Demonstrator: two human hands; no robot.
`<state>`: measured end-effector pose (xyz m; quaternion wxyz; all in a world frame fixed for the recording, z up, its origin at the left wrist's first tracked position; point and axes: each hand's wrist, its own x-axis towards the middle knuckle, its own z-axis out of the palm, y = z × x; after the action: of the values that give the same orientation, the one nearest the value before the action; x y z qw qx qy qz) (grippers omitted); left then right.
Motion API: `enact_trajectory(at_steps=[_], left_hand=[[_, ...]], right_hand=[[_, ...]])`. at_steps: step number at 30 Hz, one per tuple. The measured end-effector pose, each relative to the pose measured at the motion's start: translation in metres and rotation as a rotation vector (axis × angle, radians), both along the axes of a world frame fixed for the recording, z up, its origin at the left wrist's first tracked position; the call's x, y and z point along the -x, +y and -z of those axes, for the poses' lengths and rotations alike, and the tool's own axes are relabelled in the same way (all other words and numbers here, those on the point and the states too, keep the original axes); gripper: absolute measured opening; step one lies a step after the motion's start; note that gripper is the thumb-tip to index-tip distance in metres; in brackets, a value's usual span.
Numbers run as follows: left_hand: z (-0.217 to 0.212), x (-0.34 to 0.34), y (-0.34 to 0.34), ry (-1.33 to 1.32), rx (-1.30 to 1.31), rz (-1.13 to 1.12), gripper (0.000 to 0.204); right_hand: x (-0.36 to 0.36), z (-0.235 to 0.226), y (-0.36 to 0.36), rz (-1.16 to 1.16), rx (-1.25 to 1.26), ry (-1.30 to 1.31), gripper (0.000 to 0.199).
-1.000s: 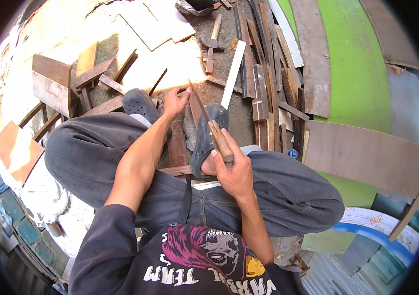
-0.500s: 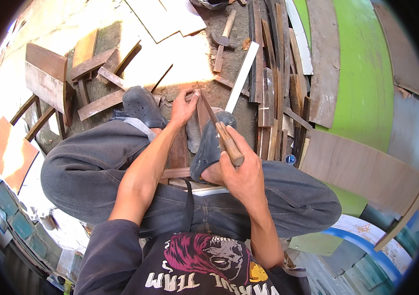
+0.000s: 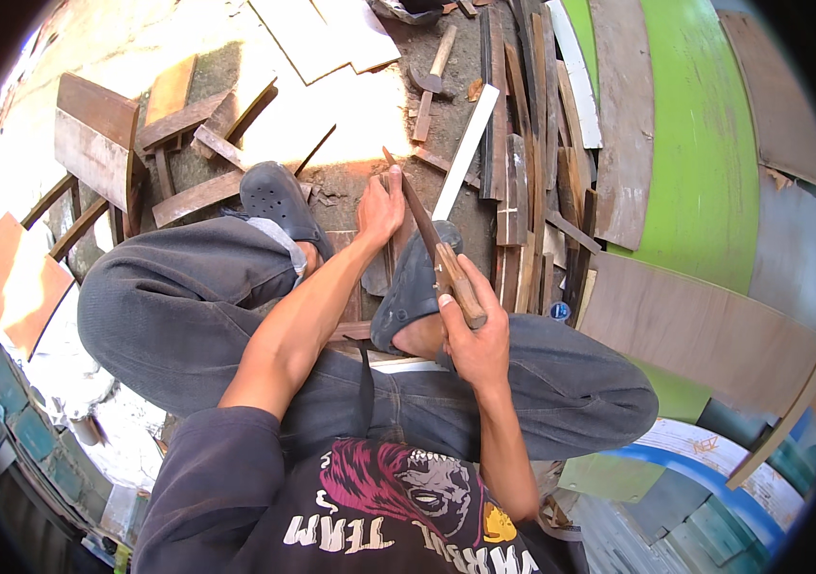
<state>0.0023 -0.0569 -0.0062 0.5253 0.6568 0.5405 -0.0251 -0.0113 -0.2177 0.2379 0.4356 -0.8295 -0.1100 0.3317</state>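
A hand saw [image 3: 418, 206] with a dark, tapering blade and a worn wooden handle is in my right hand [image 3: 478, 340], fingers closed around the handle. Its blade slants forward and left, the tip just past my left hand [image 3: 382, 206]. That hand is closed, thumb up beside the blade, at the end of a narrow wooden strip [image 3: 389, 256], mostly hidden under the hand. My right foot in a dark clog [image 3: 406, 292] is close beside the strip. A reddish-brown board [image 3: 346, 297] lies on the ground between my legs.
A hammer [image 3: 437, 67] lies ahead, near a white strip [image 3: 468, 151]. Long wooden strips [image 3: 518, 182] are stacked to the right, beside a green panel [image 3: 695, 143]. Loose wood pieces [image 3: 202, 196] and an upright wooden piece [image 3: 97, 139] are at the left. My left clog [image 3: 279, 201] is planted ahead.
My left hand has moved slightly right and nearer the saw blade. The saw and my right hand have shifted a little right and back toward me.
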Motion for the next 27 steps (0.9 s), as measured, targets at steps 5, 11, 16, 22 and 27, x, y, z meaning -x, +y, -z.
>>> enact_trajectory(at_steps=[5, 11, 16, 22, 27], left_hand=[[0.022, 0.013, 0.0, -0.123, -0.021, 0.047, 0.089], [0.029, 0.012, 0.01, 0.003, -0.045, 0.141, 0.092], [0.01, 0.004, 0.027, -0.065, -0.246, 0.098, 0.09], [-0.037, -0.011, 0.06, -0.127, -0.359, 0.207, 0.085], [-0.057, -0.012, 0.076, -0.182, -0.457, 0.28, 0.081]], right_hand=[[-0.004, 0.015, -0.004, 0.012, -0.047, -0.005, 0.05], [-0.01, 0.034, -0.001, -0.055, -0.126, -0.074, 0.049], [0.003, 0.031, -0.003, -0.089, -0.299, -0.061, 0.041], [0.01, 0.016, 0.005, 0.095, -0.538, 0.141, 0.022], [0.004, 0.01, 0.003, 0.087, -0.726, 0.199, 0.018]])
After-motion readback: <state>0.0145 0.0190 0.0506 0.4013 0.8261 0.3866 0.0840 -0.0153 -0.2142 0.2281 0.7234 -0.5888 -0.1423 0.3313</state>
